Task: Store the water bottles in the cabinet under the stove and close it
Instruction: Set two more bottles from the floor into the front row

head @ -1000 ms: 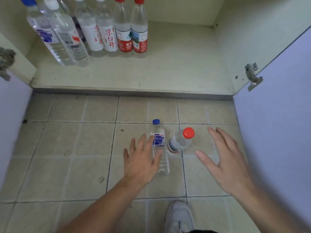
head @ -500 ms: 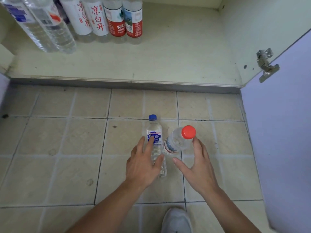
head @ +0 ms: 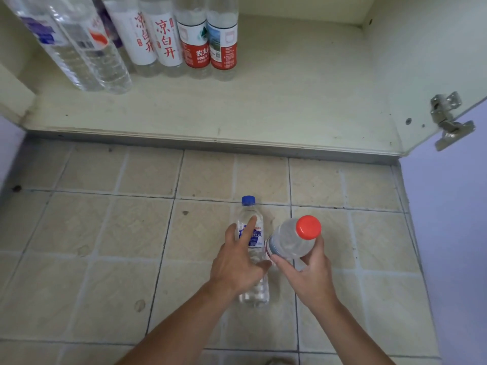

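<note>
Beige floor tiles (head: 110,233) run up to the open cabinet (head: 303,96), whose pale shelf fills the view from ten to two o'clock. Six or so stored bottles (head: 168,38) stand in a row at its eleven o'clock corner, with bare shelf to their right.

Two bottles are left on the floor, touching or nearly so. The blue-capped bottle (head: 251,248) stands just below the middle of the view; the left hand (head: 237,262) is on it, fingers spread over the label and thumb reaching round the near side, a grip that looks only half formed. The red-capped bottle (head: 292,239) sits at its three o'clock, tipped toward the camera, and the right hand (head: 307,272) holds it from below with fingers curled round its body.

To do this step well, I would wrap the left fingers fully round the blue-capped bottle at the label before lifting, since thin plastic dents and slips under a loose hold. Both can then be carried toward twelve o'clock and stood upright on the bare shelf beside the row, well back from the sill so the doors can swing shut.

Caps of the stored bottles are cut off by the top edge. Only the right door (head: 453,233) and its hinge (head: 448,119) show well; the left door is a sliver at nine o'clock. The lower part of the red-capped bottle is hidden by the hand.
</note>
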